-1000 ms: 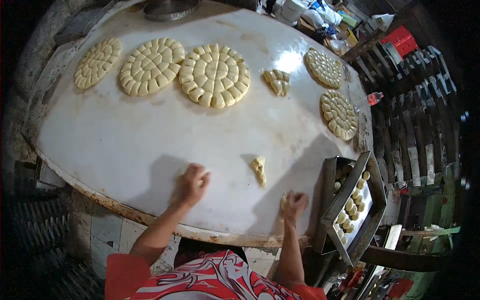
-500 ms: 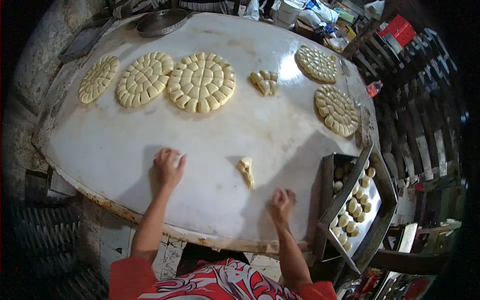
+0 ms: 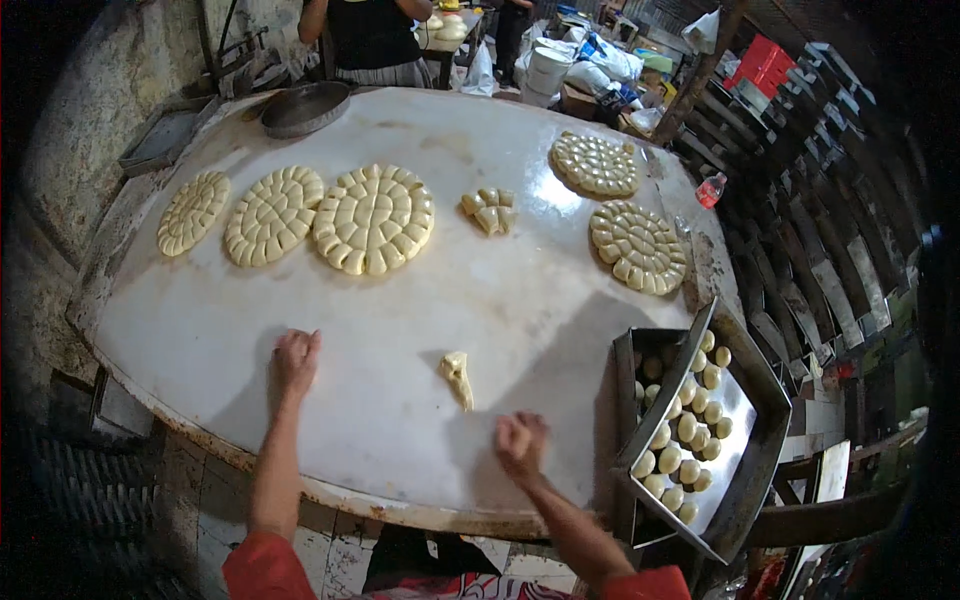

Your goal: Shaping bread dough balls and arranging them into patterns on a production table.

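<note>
My left hand (image 3: 297,360) rests low over the white table, its fingers curled inward; whatever may be under them is hidden. My right hand (image 3: 521,445) is likewise curled down on the tabletop, slightly blurred, and I cannot make out anything inside it. Between the hands, closer to the right one, lies a small irregular strip of pale dough (image 3: 456,379), untouched. Farther off sits a small cluster of cut dough pieces (image 3: 490,210). A large round of dough cut into segments (image 3: 374,220) lies beyond my left hand.
Two more segmented dough rounds (image 3: 275,216) (image 3: 194,213) lie at left, another two (image 3: 638,247) (image 3: 595,164) at far right. A tilted metal tray (image 3: 742,400) at right holds several dough balls (image 3: 687,427). A round pan (image 3: 305,109) and a person (image 3: 375,45) are at the far edge.
The view has tilted up, bringing the person at the far edge into sight. Both hands stay low on the table, with their fingers curled. The dough strip still lies between them.
</note>
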A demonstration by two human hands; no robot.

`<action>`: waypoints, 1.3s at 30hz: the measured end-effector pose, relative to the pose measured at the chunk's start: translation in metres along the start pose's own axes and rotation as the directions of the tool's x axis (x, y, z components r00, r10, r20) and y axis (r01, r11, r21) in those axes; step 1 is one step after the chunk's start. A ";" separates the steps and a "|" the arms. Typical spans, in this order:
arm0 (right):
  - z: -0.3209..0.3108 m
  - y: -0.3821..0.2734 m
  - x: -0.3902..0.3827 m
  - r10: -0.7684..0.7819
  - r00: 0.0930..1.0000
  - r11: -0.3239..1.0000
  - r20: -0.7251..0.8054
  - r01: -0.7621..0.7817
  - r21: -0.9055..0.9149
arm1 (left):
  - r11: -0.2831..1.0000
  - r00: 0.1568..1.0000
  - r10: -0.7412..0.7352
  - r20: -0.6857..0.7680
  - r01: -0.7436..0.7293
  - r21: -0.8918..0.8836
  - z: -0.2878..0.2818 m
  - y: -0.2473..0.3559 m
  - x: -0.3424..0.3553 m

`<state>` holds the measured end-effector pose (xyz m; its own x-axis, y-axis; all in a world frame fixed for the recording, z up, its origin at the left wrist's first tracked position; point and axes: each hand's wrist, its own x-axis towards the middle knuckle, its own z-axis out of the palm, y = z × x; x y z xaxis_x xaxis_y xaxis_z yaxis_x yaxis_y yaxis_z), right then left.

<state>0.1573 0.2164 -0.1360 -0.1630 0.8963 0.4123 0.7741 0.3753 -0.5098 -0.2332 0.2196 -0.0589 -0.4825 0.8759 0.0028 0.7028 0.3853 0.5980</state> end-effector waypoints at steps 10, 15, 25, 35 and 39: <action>-0.051 -0.010 -0.054 0.110 0.904 0.964 0.413 0.004 -0.266 | 0.899 0.973 0.222 -0.067 -0.177 0.400 -0.012 -0.053 -0.069; 0.033 -0.078 -0.014 0.141 0.968 0.984 0.208 -0.114 -0.138 | 0.916 0.910 0.397 0.122 -0.400 0.006 0.040 0.015 0.005; 0.033 -0.048 -0.029 0.133 0.977 0.991 0.164 -0.133 -0.008 | 0.723 0.716 0.687 0.122 -0.690 -0.024 0.040 0.013 -0.016; -0.007 -0.088 -0.031 -0.097 0.950 0.989 0.297 0.124 -0.075 | 0.719 0.724 0.689 0.024 -0.688 0.098 0.067 -0.002 -0.058; -0.010 -0.126 -0.039 -0.095 0.915 0.982 0.392 0.150 -0.113 | 0.809 0.807 0.587 0.066 -0.588 -0.004 0.081 0.035 -0.058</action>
<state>0.0720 0.1315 -0.0807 -0.4626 0.8771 0.1295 0.8049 0.4767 -0.3533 -0.1380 0.2055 -0.1033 0.0576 0.9521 0.3003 0.8503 -0.2044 0.4850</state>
